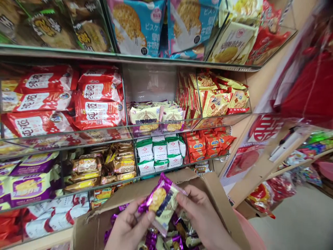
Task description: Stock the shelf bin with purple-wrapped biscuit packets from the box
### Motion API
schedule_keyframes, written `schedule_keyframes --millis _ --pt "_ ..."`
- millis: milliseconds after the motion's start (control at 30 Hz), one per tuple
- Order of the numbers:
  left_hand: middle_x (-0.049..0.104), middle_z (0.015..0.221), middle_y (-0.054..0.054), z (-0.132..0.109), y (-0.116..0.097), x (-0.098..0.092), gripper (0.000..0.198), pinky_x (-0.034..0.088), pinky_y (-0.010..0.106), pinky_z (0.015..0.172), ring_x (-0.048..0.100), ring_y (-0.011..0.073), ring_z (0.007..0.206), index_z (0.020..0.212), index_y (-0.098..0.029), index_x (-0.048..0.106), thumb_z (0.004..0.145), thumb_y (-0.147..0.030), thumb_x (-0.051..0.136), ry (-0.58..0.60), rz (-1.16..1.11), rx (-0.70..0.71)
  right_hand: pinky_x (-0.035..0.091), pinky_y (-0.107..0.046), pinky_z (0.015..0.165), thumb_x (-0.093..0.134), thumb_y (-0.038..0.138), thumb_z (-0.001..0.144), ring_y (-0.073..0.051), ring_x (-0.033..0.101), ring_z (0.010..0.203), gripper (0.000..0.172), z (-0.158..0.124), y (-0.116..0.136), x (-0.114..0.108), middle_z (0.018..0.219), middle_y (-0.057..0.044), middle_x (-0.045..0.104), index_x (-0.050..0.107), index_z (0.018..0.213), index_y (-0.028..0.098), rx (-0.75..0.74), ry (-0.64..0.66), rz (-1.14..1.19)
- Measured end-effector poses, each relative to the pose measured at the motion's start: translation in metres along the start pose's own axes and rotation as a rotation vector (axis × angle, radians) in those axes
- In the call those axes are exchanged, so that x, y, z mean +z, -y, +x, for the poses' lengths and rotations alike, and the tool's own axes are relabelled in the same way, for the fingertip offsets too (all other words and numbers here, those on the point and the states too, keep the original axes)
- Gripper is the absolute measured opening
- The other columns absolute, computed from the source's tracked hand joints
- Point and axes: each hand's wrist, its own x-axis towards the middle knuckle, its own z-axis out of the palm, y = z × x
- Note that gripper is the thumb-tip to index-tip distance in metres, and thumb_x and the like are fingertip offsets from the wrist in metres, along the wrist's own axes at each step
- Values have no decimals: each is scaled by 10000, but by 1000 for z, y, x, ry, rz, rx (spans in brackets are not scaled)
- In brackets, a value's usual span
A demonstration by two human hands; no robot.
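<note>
Between my two hands is a small purple and cream biscuit packet [163, 203], tilted, with a round biscuit printed on it. My left hand [132, 222] pinches its lower left side between thumb and fingers. On its right edge, my right hand [199, 211] has thumb and fingers closed. Both hands are over an open cardboard box [91, 222], in which several similar purple and cream packets [179, 241] lie loose. Similar-looking cream and purple packets [145, 116] stand in rows in a clear shelf compartment above the box.
Glass-fronted shelves hold red and white packets [97, 113] at left, yellow packets [215, 100] at right, and green and white packets [153, 151] below. Blue biscuit bags [139, 26] fill the upper shelf. A pink tub [249, 229] shows beside the box; red items [309, 86] hang at right.
</note>
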Motion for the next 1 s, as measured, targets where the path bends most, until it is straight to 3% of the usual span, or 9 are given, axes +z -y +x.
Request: schedule_keyframes --millis 167,300,400,467,567,633,733,833,1000 --pt "673 949 -2 8 -29 4 291 503 253 767 609 167 901 967 -242 588 694 -314 656 51 -114 70 396 -223 598 655 360 703 -87 502 610 243 -2 13 2 667 23 563 514 684 163 23 36 89" --pt "667 873 -17 10 -19 14 262 507 208 660 609 119 769 933 -231 568 696 -298 659 111 -122 121 440 -243 639 687 326 676 -120 562 733 379 -4 5 8 885 -12 618 510 988 207 12 128 127" --pt "641 764 -58 6 -4 20 249 486 172 587 572 68 619 872 -236 514 693 -334 657 45 -181 114 455 -292 758 719 322 630 -177 586 883 476 -5 -4 12 956 -40 627 494 1028 194 -10 146 159" --pt "638 821 -58 3 -4 18 211 489 170 634 591 72 695 882 -257 480 738 -349 604 51 -46 195 437 -325 846 694 344 655 -195 570 968 455 -6 4 11 1001 -44 623 492 1037 201 -37 120 113" --pt "559 1130 -26 0 -40 9 252 442 235 885 523 116 1051 1050 -315 441 813 -248 497 39 520 638 474 -337 801 650 321 702 -188 592 917 382 -6 56 6 992 -37 627 486 1034 229 -303 -2 -149" --pt "483 1224 4 4 -86 7 322 355 297 994 423 146 1168 1099 -283 439 810 -144 464 -21 888 1066 494 -326 725 642 272 709 -178 606 823 332 2 111 6 924 -34 627 488 999 226 -704 -138 -426" --pt "421 1303 80 25 -161 17 351 282 357 1051 340 186 1242 1155 -171 430 807 -128 443 -168 1277 1426 447 -347 796 593 194 734 -186 570 877 270 29 193 15 972 -55 594 510 992 190 -1167 -228 -976" --pt "332 1376 141 59 -208 38 464 224 413 1068 230 244 1297 1270 -77 330 830 -205 400 -232 1553 1320 418 -358 796 559 111 709 -214 557 894 219 67 240 34 918 -52 603 570 923 157 -1196 -84 -1584" --pt "420 1305 190 97 -225 60 534 347 388 981 402 282 1195 1250 -62 343 849 -415 327 -96 1779 1010 410 -252 612 570 69 648 -185 588 750 262 104 250 62 759 -12 622 631 870 194 -793 214 -2084"
